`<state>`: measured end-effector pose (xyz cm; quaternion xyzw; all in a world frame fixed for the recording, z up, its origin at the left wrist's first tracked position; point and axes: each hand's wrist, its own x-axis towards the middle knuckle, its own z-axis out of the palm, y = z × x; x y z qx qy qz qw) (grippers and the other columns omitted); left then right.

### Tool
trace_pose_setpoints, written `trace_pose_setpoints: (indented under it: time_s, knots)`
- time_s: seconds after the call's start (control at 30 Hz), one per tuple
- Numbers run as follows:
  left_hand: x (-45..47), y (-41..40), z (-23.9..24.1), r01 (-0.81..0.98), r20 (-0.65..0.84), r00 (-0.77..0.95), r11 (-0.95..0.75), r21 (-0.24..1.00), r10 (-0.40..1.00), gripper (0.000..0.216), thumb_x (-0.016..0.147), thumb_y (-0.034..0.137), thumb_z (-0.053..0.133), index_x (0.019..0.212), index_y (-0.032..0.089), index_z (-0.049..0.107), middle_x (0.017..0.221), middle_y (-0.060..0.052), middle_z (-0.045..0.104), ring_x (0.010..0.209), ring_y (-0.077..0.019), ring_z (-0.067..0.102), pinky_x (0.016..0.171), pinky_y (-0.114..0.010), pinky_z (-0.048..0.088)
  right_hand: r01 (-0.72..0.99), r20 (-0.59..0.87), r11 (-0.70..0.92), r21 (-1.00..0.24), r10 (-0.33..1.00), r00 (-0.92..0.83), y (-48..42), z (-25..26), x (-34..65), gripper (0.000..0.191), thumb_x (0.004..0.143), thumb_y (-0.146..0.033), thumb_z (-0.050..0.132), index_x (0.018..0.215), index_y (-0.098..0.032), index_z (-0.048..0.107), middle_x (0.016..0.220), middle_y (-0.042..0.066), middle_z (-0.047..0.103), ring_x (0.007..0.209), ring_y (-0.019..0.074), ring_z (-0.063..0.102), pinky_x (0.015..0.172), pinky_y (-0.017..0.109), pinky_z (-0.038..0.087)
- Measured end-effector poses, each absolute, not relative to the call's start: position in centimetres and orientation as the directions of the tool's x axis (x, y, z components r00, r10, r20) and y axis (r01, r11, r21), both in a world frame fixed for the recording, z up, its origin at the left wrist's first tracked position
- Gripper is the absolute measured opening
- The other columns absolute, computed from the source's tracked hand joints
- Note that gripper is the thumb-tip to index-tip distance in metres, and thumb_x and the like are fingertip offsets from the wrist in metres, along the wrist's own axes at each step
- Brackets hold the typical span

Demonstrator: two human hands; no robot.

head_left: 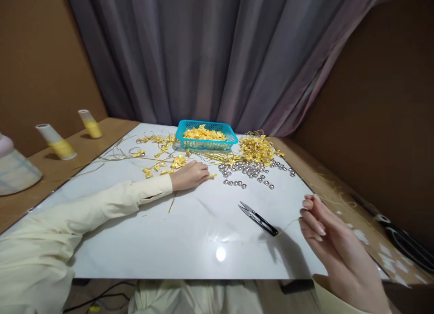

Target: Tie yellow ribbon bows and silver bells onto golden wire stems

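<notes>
My left hand (pixel 190 174) rests on the white board, its fingers curled together at the near edge of the yellow pieces. A short yellow ribbon piece (pixel 213 176) pokes out from under the fingertips; the rest of it is hidden. Raised over the right side of the board, my right hand (pixel 325 235) has thumb and forefinger pinched. A faint thin thread (pixel 289 225) runs from its fingers down toward the black thread snips (pixel 259 219), which lie with blades apart. Silver rings or beads (pixel 251 169) are scattered beyond, beside a pile of yellow ribbon bows (pixel 256 150).
A turquoise basket (pixel 207 146) of yellow pieces stands at the back. Gold cords (pixel 118 159) and loose bows lie left. Two yellow thread cones (pixel 61 146) and a pale container (pixel 16 169) are on the left ledge. Black-handled scissors (pixel 407 246) and white scraps lie right.
</notes>
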<state>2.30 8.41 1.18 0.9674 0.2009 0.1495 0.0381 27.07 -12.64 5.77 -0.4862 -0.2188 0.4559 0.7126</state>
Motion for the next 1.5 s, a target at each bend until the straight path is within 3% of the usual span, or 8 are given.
trace_pose_setpoints:
  time_s: [0.1,0.23,0.33,0.43,0.6,0.93,1.3,1.5]
  knots:
    - [2.2,6.1,2.3,0.351,0.138,0.789,-0.624,0.698,0.599,0.026,0.088,0.031,0.049,0.085,0.012,0.066,0.081,-0.007,0.065,0.072,-0.0149,0.058,0.066,-0.024,0.042,-0.204,-0.026,0.082,-0.976,0.878,0.479,-12.5,4.8,25.5,0.025,0.063,-0.038,0.079,0.073,-0.018,0.067,0.066,0.000,0.060,0.042,0.0025,0.038,0.038,0.015,0.036]
    - [1.7,2.5,2.3,0.225,-0.072,0.821,-0.205,0.953,0.566,0.032,0.085,0.041,0.053,0.079,0.011,0.064,0.069,-0.002,0.059,0.063,-0.0111,0.051,0.060,-0.022,0.039,0.045,0.032,0.018,-0.999,0.947,0.319,-11.9,3.5,22.5,0.023,0.071,-0.040,0.072,0.072,-0.017,0.071,0.096,0.009,0.067,0.063,0.0108,0.055,0.050,0.020,0.044]
    - [1.3,0.8,1.5,0.137,-0.071,0.897,-0.121,0.983,0.436,0.034,0.082,0.044,0.058,0.078,0.011,0.064,0.071,-0.002,0.059,0.066,-0.0110,0.051,0.064,-0.023,0.042,0.070,-0.008,-0.016,-0.997,0.994,0.113,-11.3,2.8,21.0,0.021,0.072,-0.039,0.070,0.068,-0.018,0.071,0.109,0.009,0.063,0.086,0.0175,0.060,0.062,0.024,0.050]
    - [1.3,0.3,1.1,0.109,-0.066,0.935,-0.105,0.988,0.349,0.034,0.084,0.045,0.056,0.080,0.012,0.063,0.074,-0.002,0.059,0.067,-0.0108,0.052,0.066,-0.022,0.043,0.066,-0.038,-0.037,-0.997,0.999,-0.007,-10.9,2.1,20.1,0.019,0.074,-0.038,0.068,0.069,-0.019,0.071,0.092,0.007,0.067,0.073,0.0149,0.060,0.063,0.026,0.049]
    - [1.5,0.6,1.1,0.121,-0.082,0.931,-0.089,0.989,0.355,0.040,0.087,0.048,0.050,0.077,0.012,0.063,0.068,-0.002,0.057,0.063,-0.0100,0.051,0.063,-0.022,0.043,0.086,-0.071,-0.071,-0.994,0.997,-0.001,-10.8,1.6,19.4,0.018,0.076,-0.037,0.067,0.070,-0.019,0.070,0.067,0.002,0.065,0.060,0.0131,0.057,0.060,0.026,0.047]
    - [1.7,0.4,0.9,0.140,-0.128,0.894,0.004,0.990,0.429,0.025,0.078,0.037,0.065,0.082,0.012,0.063,0.067,0.000,0.060,0.060,-0.0086,0.050,0.058,-0.020,0.040,0.241,0.188,0.154,-0.958,0.974,0.124,-10.8,0.8,18.7,0.017,0.081,-0.030,0.061,0.068,-0.020,0.067,0.070,0.004,0.066,0.059,0.0147,0.058,0.058,0.027,0.048]
    - [1.8,0.4,0.8,0.098,-0.117,0.838,0.063,0.993,0.532,0.037,0.073,0.038,0.069,0.098,0.014,0.057,0.058,0.007,0.050,0.044,-0.0043,0.039,0.041,-0.016,0.029,0.567,0.514,0.402,-0.719,0.856,0.044,-11.2,-0.1,18.4,0.017,0.086,-0.015,0.050,0.082,-0.022,0.064,0.081,0.006,0.068,0.070,0.0175,0.063,0.061,0.030,0.050]
    - [2.2,-0.5,0.8,0.071,-0.150,0.781,0.153,0.986,0.606,0.035,0.077,0.045,0.064,0.084,0.012,0.055,0.072,-0.006,0.066,0.059,-0.0130,0.059,0.048,-0.021,0.043,0.826,0.673,0.458,-0.330,0.727,-0.135,-10.9,-1.7,18.1,0.031,0.085,-0.003,0.038,0.099,-0.018,0.061,0.095,0.012,0.067,0.085,0.0199,0.063,0.067,0.031,0.051]
